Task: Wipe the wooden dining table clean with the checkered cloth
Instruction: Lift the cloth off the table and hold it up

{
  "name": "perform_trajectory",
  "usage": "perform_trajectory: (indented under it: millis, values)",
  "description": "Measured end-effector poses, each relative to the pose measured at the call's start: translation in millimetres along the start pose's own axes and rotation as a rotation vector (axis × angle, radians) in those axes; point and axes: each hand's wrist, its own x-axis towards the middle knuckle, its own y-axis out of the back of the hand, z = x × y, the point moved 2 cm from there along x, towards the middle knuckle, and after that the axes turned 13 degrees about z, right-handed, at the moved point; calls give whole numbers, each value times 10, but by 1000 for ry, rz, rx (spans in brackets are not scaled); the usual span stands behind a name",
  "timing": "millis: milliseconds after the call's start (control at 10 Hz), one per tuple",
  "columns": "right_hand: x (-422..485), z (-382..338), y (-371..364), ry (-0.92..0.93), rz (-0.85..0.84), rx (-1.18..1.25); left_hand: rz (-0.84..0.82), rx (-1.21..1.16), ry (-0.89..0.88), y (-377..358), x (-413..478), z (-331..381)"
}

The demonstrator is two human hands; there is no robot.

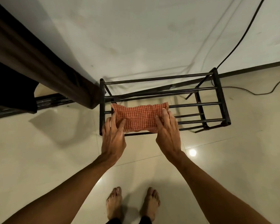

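Both hands (113, 137) on checkered cloth (140, 118), long axis left-right.

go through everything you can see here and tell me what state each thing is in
checkered cloth: draped flat over the rack's bars.
metal rack: upright on the floor, otherwise bare.
left hand: open, fingers on the cloth's left end.
right hand: open, fingers on its right end.
curtain: hanging beside the rack.
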Motion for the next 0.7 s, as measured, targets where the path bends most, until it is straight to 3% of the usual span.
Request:
perform_trajectory:
  millis: [100,300,500,700]
  values:
    - [-94,-49,-112,142,-44,-26,-65,97,-64,-93,-48,-22]
    - [-106,41,-261,128,-301,-65,-142,163,-142,-105,-13,-103]
    - [-64,-97,100,132,-295,-24,-142,103,-149,184,-108,-91]
    - [52,-543,1238,80,-228,48,-75,-10,-146,1353,-222,78]
